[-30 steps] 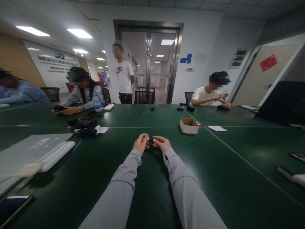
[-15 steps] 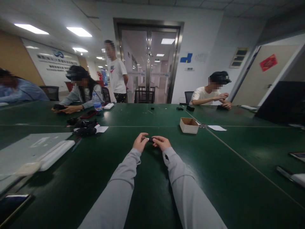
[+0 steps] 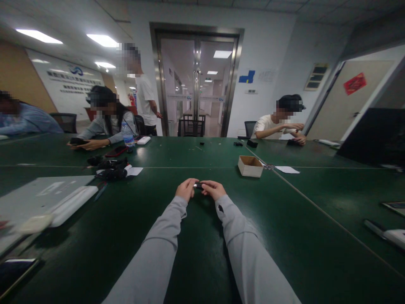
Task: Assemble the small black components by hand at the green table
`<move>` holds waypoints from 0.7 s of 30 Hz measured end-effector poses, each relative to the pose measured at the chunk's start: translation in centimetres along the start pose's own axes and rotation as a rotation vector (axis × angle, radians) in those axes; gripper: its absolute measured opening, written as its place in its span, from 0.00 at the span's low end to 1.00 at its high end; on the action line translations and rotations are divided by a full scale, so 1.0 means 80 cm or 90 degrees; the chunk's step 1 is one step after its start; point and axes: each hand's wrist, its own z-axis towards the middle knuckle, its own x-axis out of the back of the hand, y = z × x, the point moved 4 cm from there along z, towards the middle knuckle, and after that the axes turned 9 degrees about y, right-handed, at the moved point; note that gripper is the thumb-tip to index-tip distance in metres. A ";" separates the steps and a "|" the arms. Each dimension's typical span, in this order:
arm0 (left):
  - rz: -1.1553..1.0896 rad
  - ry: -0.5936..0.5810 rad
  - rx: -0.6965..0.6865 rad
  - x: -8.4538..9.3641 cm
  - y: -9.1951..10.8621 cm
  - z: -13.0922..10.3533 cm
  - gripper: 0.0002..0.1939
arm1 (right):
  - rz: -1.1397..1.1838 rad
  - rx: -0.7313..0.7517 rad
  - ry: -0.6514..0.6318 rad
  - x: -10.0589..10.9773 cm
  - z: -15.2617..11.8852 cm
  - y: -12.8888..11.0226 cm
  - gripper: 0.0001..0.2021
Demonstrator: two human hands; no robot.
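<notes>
Close above the green table (image 3: pixel 202 253), a small black piece with a silvery end (image 3: pixel 198 185) sits between my two hands. My left hand (image 3: pixel 185 188) pinches its silvery end with closed fingers. On the other side, my right hand (image 3: pixel 214 189) grips the dark end between thumb and fingers. The fingers cover much of the piece, so its exact kind is hard to tell. An open cardboard box (image 3: pixel 250 168) stands to the right, beyond my right hand.
A grey laptop (image 3: pixel 47 192), a white bar-shaped object (image 3: pixel 75 205) and a phone (image 3: pixel 19 274) lie at left. Black gear (image 3: pixel 110 169) and a water bottle (image 3: pixel 128 136) are farther back. Several people sit across the table; one person (image 3: pixel 145 99) stands near the glass doors.
My left fingers have closed in more around the silvery end; my right hand has hardly moved. The standing person has turned and shifted left.
</notes>
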 end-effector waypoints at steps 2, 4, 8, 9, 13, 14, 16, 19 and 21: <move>-0.017 0.007 -0.003 0.000 0.000 0.000 0.18 | 0.007 0.001 0.004 0.001 0.001 0.001 0.21; -0.025 0.015 -0.007 0.001 0.000 0.000 0.18 | 0.007 0.001 0.000 0.001 0.001 0.002 0.21; -0.009 0.011 -0.004 -0.001 -0.003 0.002 0.18 | 0.001 0.001 0.004 0.001 0.002 0.002 0.20; -0.013 0.011 -0.002 -0.001 -0.004 0.002 0.18 | 0.003 0.001 0.010 0.002 0.002 0.002 0.20; -0.027 0.033 -0.007 0.001 -0.005 0.004 0.16 | 0.017 0.005 0.042 0.003 0.001 -0.001 0.20; -0.025 0.040 -0.010 0.002 -0.005 0.004 0.15 | 0.018 0.004 0.047 0.003 0.001 -0.002 0.19; -0.014 0.047 -0.008 0.002 -0.005 0.004 0.14 | 0.016 0.001 0.055 0.004 0.001 -0.002 0.19; 0.020 0.048 0.000 0.001 -0.005 0.002 0.15 | 0.012 0.000 0.064 0.004 0.001 -0.002 0.20; 0.053 0.056 0.008 0.001 -0.004 0.001 0.16 | 0.008 0.002 0.065 0.004 0.000 -0.002 0.20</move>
